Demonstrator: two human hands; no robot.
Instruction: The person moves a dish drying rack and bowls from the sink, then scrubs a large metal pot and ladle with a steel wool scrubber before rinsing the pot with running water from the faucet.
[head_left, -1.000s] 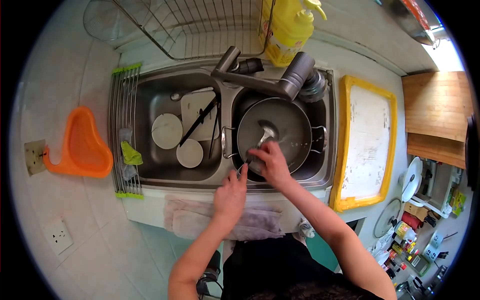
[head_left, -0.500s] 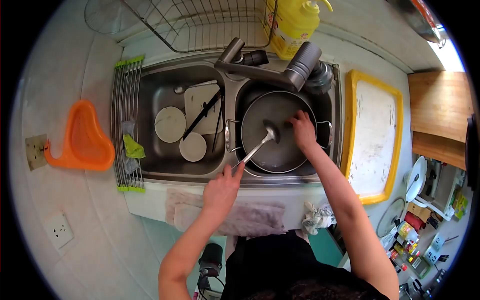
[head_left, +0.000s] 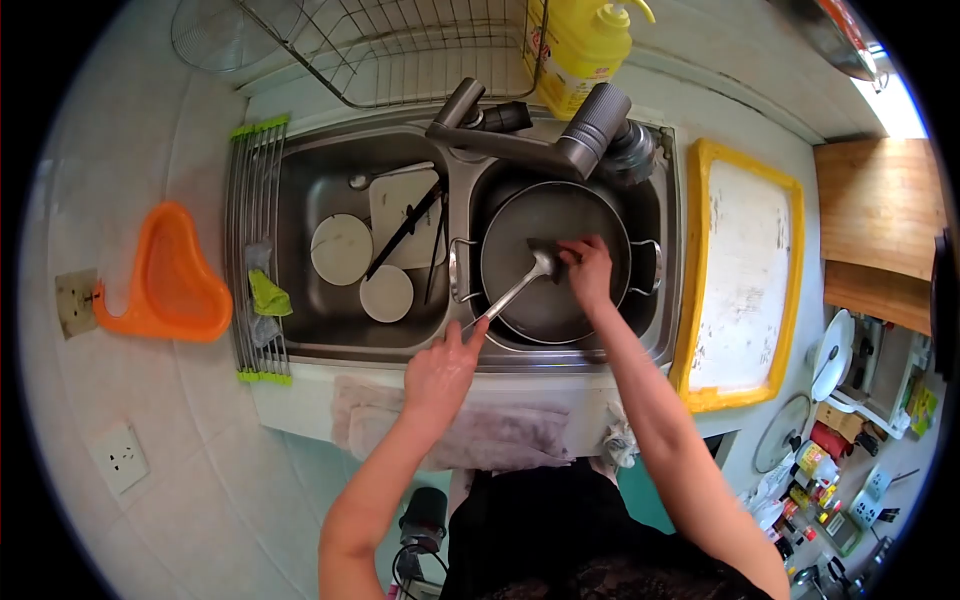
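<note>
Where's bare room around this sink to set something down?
The yellow-edged board right of the sink is bare. The left basin has free floor between the white dishes and its near-left corner. The right basin is crowded: pot, ladle and right hand.

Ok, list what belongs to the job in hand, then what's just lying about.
Job in hand:
silver metal ladle, its handle in the left hand, its head by the right hand;
round grey metal pot beneath the ladle.

Apparently just lying about:
orange plastic triangular tray;
white rectangular panel with yellow edging;
wrinkled pinkish-grey cloth.
</note>
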